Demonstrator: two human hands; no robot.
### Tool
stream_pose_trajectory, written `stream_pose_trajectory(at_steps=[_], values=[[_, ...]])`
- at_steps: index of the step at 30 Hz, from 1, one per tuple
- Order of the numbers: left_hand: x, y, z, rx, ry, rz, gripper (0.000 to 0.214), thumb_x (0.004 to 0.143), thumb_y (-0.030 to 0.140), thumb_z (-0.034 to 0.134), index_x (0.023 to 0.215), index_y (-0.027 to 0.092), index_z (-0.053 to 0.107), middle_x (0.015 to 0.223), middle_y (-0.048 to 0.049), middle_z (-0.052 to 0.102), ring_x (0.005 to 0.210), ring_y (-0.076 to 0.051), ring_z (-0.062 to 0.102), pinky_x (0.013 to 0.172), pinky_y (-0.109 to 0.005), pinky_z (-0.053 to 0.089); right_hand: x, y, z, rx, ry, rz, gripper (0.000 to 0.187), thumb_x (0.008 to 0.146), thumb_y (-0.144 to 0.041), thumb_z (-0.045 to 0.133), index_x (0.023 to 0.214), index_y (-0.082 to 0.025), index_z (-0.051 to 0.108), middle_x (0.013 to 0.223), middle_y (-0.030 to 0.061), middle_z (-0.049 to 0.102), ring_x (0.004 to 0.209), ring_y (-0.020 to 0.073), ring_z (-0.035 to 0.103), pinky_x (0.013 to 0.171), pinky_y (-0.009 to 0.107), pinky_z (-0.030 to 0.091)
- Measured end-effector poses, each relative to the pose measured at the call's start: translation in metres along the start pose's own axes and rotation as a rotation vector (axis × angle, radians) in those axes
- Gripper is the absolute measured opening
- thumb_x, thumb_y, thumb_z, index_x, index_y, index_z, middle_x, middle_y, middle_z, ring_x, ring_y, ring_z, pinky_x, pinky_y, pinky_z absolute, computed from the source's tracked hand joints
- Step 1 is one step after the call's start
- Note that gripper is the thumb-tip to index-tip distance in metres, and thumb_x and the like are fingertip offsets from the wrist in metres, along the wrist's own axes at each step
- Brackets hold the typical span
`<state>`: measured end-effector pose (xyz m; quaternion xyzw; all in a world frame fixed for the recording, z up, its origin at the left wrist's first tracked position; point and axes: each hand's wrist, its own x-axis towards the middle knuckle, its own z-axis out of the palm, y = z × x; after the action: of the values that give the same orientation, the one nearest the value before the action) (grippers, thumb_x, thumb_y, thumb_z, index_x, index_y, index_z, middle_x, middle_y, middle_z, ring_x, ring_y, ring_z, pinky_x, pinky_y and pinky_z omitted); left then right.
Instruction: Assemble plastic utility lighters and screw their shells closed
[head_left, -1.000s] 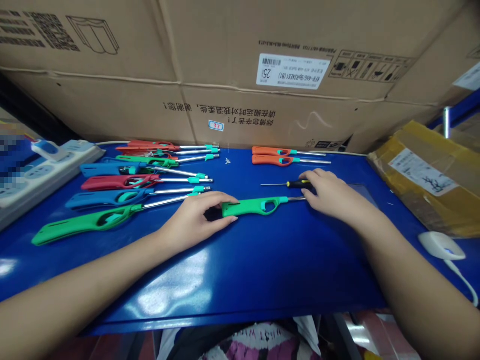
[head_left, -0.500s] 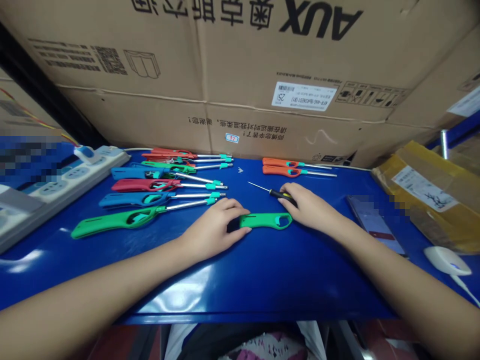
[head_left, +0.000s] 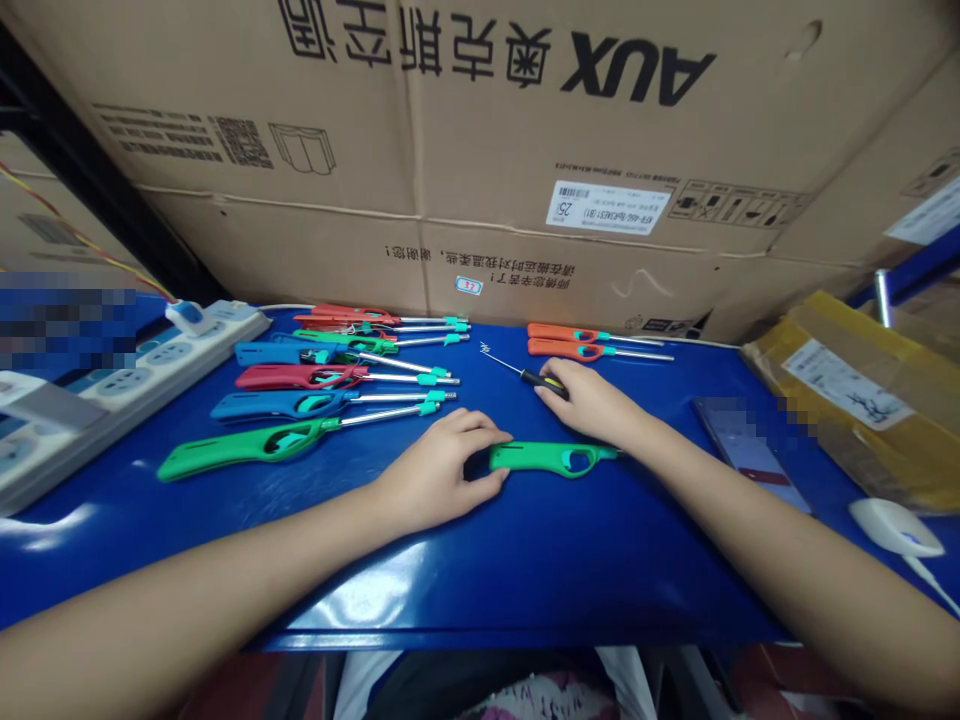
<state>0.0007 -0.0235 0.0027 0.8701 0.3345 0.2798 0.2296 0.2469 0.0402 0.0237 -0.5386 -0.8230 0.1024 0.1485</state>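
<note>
Left hand point(head_left: 446, 470) on a green lighter point(head_left: 534, 459), right hand point(head_left: 592, 402) on a screwdriver point(head_left: 546, 384).
The green lighter lies near the middle of the desk point(head_left: 525, 585), its butt end pinched between the left thumb and fingers; the right fingers are closed around the screwdriver's dark handle, its shaft pointing away. The lighter looks light and stiff, probably hollow plastic and a little slick. Its broad body seems the best hold, clear of the trigger opening, whose piece may be delicate; the right arm hides the tube beyond.
</note>
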Motion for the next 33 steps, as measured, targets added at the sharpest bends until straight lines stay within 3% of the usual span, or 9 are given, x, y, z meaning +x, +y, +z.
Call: stream_pose_trajectory(at_steps=[11,18,23,26,30,33], values=[[0.000,0.002,0.000,-0.053,-0.036,0.062,0.033,0.094,0.028,0.068,0.126,0.019,0.069,0.114,-0.0091,0.070,0.106,-0.023,0.063,0.098,-0.040,0.054,-0.011,-0.009,-0.011,0.320,0.151,0.035,0.014,0.090,-0.033,0.060,0.090,-0.019,0.064,0.092,0.0066,0.067,0.083,0.0212,0.059,0.080,0.035,0.045],[0.001,0.002,0.002,-0.090,-0.064,0.114,0.033,0.093,0.030,0.071,0.124,0.020,0.069,0.114,-0.0088,0.072,0.104,-0.022,0.064,0.094,-0.038,0.055,-0.039,-0.021,-0.012,0.835,0.250,0.267,0.030,0.088,-0.050,0.065,0.088,-0.020,0.066,0.058,-0.0037,0.054,0.053,0.0136,0.049,0.054,0.028,0.040],[0.003,0.003,0.002,-0.117,-0.091,0.126,0.035,0.092,0.034,0.073,0.125,0.022,0.070,0.115,-0.0095,0.073,0.104,-0.022,0.064,0.093,-0.039,0.055,-0.044,-0.016,-0.011,1.199,0.348,0.351,0.039,0.079,-0.051,0.075,0.068,-0.021,0.053,0.059,-0.0055,0.045,0.051,0.0096,0.043,0.052,0.027,0.038],[0.004,0.003,0.001,-0.138,-0.125,0.137,0.037,0.091,0.034,0.074,0.126,0.022,0.069,0.115,-0.0091,0.074,0.105,-0.023,0.064,0.094,-0.039,0.054,-0.043,-0.011,-0.011,1.333,0.371,0.384,0.039,0.074,-0.049,0.081,0.067,-0.021,0.054,0.058,-0.0067,0.042,0.049,0.0077,0.038,0.048,0.026,0.034],[0.005,0.002,0.001,-0.183,-0.079,0.066,0.035,0.091,0.032,0.074,0.124,0.021,0.071,0.113,-0.0077,0.075,0.104,-0.021,0.066,0.093,-0.034,0.055,-0.042,-0.009,-0.009,1.442,0.359,0.419,0.034,0.075,-0.046,0.080,0.069,-0.020,0.059,0.057,-0.0077,0.038,0.046,0.0061,0.031,0.045,0.024,0.029],[0.006,0.000,0.001,-0.185,0.027,-0.054,0.022,0.092,0.033,0.072,0.110,0.020,0.075,0.101,-0.0057,0.075,0.090,-0.017,0.069,0.081,-0.029,0.056,-0.043,-0.008,-0.009,1.480,0.348,0.435,0.031,0.076,-0.044,0.078,0.068,-0.020,0.061,0.056,-0.0076,0.036,0.046,0.0057,0.029,0.044,0.023,0.027]])
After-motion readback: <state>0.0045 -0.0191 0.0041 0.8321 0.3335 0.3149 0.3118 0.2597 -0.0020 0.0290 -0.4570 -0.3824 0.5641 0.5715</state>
